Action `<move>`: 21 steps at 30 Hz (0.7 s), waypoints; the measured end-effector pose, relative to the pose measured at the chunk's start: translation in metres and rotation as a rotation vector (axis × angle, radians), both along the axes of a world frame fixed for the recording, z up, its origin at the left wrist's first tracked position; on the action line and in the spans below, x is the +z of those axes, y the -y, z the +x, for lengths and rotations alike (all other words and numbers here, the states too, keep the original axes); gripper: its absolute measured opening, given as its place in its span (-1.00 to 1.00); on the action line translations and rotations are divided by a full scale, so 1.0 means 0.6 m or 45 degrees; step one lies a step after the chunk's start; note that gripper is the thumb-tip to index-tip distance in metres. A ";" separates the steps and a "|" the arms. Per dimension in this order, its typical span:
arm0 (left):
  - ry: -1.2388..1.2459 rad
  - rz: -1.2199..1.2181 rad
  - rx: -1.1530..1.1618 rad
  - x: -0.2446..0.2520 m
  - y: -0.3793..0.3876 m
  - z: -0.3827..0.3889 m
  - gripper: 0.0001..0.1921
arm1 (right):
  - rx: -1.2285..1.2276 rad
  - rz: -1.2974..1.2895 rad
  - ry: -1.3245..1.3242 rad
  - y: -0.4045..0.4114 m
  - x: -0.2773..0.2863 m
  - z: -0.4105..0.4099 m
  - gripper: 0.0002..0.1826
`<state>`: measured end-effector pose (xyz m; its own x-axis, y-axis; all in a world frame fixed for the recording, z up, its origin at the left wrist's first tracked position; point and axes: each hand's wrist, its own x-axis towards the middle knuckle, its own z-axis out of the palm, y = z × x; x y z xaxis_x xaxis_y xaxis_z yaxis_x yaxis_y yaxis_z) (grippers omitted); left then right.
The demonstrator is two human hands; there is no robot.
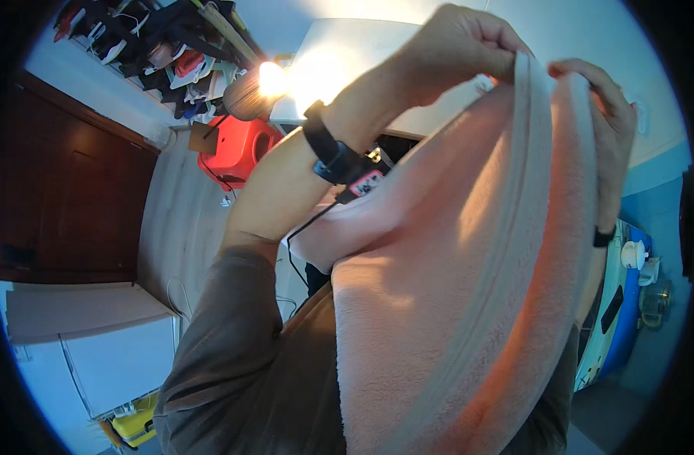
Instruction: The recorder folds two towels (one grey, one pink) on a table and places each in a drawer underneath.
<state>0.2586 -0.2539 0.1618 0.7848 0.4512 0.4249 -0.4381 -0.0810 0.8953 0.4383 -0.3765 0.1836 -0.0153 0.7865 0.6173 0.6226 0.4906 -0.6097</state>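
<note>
A pale pink fleece cloth (403,330), perhaps a towel or small blanket, hangs from both hands and covers much of my torso. My left hand (466,45) pinches its upper edge, near one end of a smooth band woven along the border. Just to the right, my right hand (605,108) grips the same edge, with the cloth folded over between the two. Part of that hand is hidden behind the fabric. A black strap with a small device (347,165) and a cable is on my left wrist; a dark band (604,236) circles the right one.
A lit lamp (273,79) glows by a white table (369,45). A red plastic stool (239,151) stands on the floor, near a shoe rack (170,57) and brown door (74,187). At right, a phone (612,309) lies on a pale surface beside a glass jar (655,304).
</note>
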 end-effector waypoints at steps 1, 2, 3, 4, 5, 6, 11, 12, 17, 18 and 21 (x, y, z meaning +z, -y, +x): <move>0.010 -0.041 -0.041 -0.014 0.001 0.013 -0.83 | 0.189 0.070 -0.041 -0.019 -0.012 0.004 -0.74; 0.093 0.033 -0.067 -0.026 0.000 0.018 -0.77 | 0.188 0.068 -0.044 -0.025 -0.030 0.004 -0.74; 0.093 0.029 -0.067 -0.038 -0.005 0.017 -0.77 | 0.192 0.042 -0.167 -0.034 -0.049 0.003 -0.75; 0.048 0.054 0.007 -0.046 -0.010 0.017 -0.75 | 0.207 0.028 -0.260 -0.040 -0.061 0.006 -0.76; 0.001 0.084 0.080 -0.052 -0.015 0.019 -0.73 | 0.195 0.026 -0.296 -0.043 -0.069 0.011 -0.76; -0.004 0.083 0.076 -0.057 -0.019 0.021 -0.73 | 0.237 0.060 -0.251 -0.044 -0.073 0.017 -0.77; -0.075 0.026 -0.077 -0.058 -0.035 0.020 -0.69 | 0.280 0.075 -0.194 -0.038 -0.079 0.017 -0.75; -0.072 0.029 -0.082 -0.058 -0.034 0.023 -0.69 | 0.275 0.078 -0.191 -0.037 -0.076 0.016 -0.75; -0.154 -0.038 -0.286 -0.060 -0.033 0.032 -0.76 | 0.189 0.049 -0.161 -0.033 -0.072 0.017 -0.76; -0.156 -0.037 -0.287 -0.060 -0.033 0.033 -0.76 | 0.205 0.053 -0.144 -0.031 -0.073 0.018 -0.76; -0.094 -0.149 -0.314 -0.059 -0.035 0.033 -0.79 | 0.196 -0.092 -0.235 -0.031 -0.077 0.019 -0.73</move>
<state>0.2782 -0.2329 0.1262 0.9039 0.2851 0.3188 -0.3650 0.1259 0.9224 0.4497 -0.3578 0.1372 -0.0307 0.8261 0.5627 0.4184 0.5219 -0.7433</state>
